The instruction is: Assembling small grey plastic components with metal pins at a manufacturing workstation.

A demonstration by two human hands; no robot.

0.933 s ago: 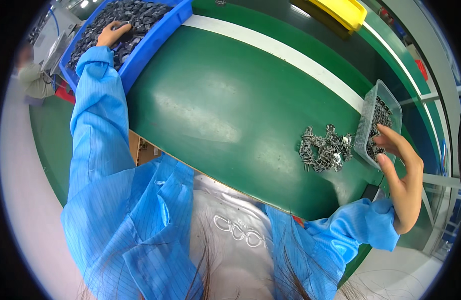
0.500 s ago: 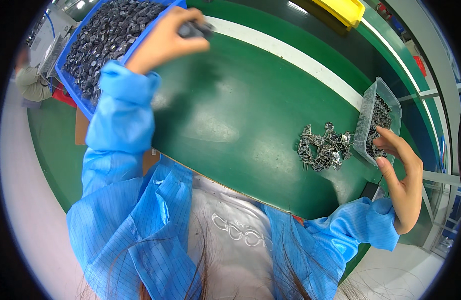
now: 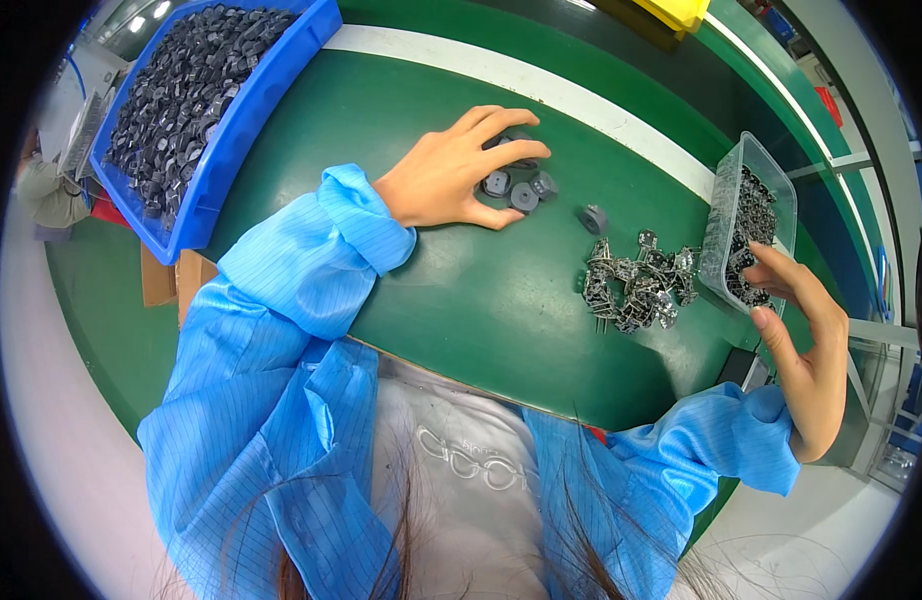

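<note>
My left hand (image 3: 451, 172) is over the middle of the green table, fingers spread and arched around several small dark grey round parts (image 3: 524, 197). The parts lie loose on the tabletop between thumb and fingers; some are partly hidden under the fingers. One more dark round part (image 3: 594, 219) lies apart to the right. My right hand (image 3: 803, 340) hovers at the near side of a clear plastic box (image 3: 722, 230), thumb and fingers apart, with nothing seen between them. Left of that box is a pile of small metal-pinned black parts (image 3: 636, 290).
A blue bin (image 3: 206, 190) full of dark grey parts stands at the far left. The clear box holds many small black parts (image 3: 753, 215). A white strip (image 3: 541, 88) crosses the table's far side. Beyond it is a yellow tray (image 3: 676, 14). A dark block (image 3: 738, 366) sits by my right sleeve.
My left hand has come from beside the blue bin to the table's middle. The dark round parts it held now lie on the table. My right hand has hardly moved.
</note>
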